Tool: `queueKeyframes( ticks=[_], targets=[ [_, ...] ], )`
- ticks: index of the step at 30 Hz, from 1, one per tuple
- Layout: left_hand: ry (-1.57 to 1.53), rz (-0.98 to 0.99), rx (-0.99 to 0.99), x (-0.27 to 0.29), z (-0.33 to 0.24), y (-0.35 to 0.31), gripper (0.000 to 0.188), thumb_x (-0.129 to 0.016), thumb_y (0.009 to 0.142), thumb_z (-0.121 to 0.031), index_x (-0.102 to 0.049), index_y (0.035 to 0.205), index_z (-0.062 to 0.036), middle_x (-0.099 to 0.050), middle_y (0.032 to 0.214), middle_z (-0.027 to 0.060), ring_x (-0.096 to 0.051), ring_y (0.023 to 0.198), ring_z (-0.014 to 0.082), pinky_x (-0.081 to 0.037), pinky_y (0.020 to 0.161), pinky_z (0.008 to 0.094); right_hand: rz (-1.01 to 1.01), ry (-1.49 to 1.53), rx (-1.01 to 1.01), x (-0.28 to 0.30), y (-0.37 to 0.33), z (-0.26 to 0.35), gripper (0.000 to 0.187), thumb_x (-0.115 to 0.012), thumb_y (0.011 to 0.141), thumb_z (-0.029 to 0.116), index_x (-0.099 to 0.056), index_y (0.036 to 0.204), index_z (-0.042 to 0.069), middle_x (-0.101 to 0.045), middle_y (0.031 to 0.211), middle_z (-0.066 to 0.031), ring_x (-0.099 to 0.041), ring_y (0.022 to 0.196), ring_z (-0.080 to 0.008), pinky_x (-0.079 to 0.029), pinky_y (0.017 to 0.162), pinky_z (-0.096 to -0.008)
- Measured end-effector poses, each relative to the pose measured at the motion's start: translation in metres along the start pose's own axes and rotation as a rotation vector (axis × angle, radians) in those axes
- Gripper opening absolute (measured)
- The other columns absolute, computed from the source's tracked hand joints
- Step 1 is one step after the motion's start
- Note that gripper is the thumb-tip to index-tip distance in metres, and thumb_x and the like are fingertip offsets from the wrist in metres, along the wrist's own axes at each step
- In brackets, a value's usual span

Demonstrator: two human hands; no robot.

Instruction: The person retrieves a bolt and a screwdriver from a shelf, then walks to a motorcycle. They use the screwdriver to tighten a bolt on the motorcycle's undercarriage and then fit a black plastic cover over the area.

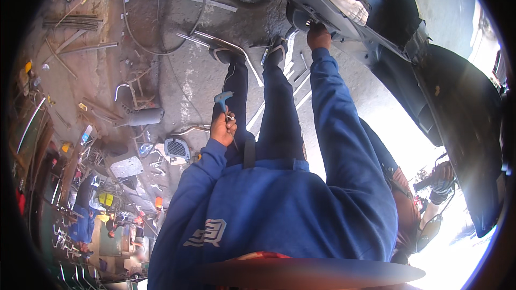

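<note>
My left hand (222, 128) is held in front of my thigh, its fingers closed round a T-handle tool. The blue-grey T-handle (223, 96) sticks up above the fist, and a thin shaft shows below it. A small shiny metal piece shows by the fingers; what it is I cannot make out. My right arm is stretched forward to a dark grey scooter (355, 35). There my right hand (319, 37) is against the lower body panel, beside a small bright spot. Its fingertips are hidden by the hand itself, so any grip is unclear.
Bent metal tubes (231, 48) lie round my feet. A cable loops over the concrete at left, near a dark cylinder (145, 117) and a grey grille-fronted case (176, 149). Metal scrap and people fill the lower left. At right, another person (414, 204) is close beside the scooter.
</note>
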State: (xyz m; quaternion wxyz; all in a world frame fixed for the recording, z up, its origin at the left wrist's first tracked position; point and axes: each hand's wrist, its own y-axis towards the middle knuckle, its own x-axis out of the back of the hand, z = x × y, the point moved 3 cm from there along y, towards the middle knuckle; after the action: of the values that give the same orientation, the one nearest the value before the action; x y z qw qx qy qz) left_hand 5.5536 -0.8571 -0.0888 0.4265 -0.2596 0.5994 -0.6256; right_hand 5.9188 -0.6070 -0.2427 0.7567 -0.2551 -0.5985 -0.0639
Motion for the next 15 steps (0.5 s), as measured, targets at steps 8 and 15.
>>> queueKeyframes(
  ticks=[8, 15],
  targets=[
    [-0.002, -0.006, -0.002, 0.002, -0.01, -0.003, 0.015, -0.055, 0.095, -0.026, -0.053, 0.1, -0.0114, -0.052, 0.079, 0.0038, -0.038, 0.048, 0.007, -0.027, 0.041, 0.0206, 0.05, 0.035, -0.074, 0.003, 0.003, -0.004, 0.049, -0.045, 0.09, 0.049, -0.065, 0.091, 0.004, -0.067, 0.085, -0.021, -0.067, 0.08, -0.0352, -0.051, 0.07, -0.0479],
    [0.055, -0.022, 0.017, -0.005, -0.018, -0.004, 0.017, -0.05, 0.097, -0.027, -0.052, 0.104, -0.0113, -0.052, 0.087, 0.0047, -0.038, 0.05, 0.0068, -0.028, 0.042, 0.0199, 0.262, 0.209, -0.273, 0.005, 0.001, -0.002, 0.048, -0.048, 0.09, 0.047, -0.063, 0.101, 0.003, -0.063, 0.105, -0.0257, -0.058, 0.102, -0.0424, -0.046, 0.087, -0.049]
  ],
)
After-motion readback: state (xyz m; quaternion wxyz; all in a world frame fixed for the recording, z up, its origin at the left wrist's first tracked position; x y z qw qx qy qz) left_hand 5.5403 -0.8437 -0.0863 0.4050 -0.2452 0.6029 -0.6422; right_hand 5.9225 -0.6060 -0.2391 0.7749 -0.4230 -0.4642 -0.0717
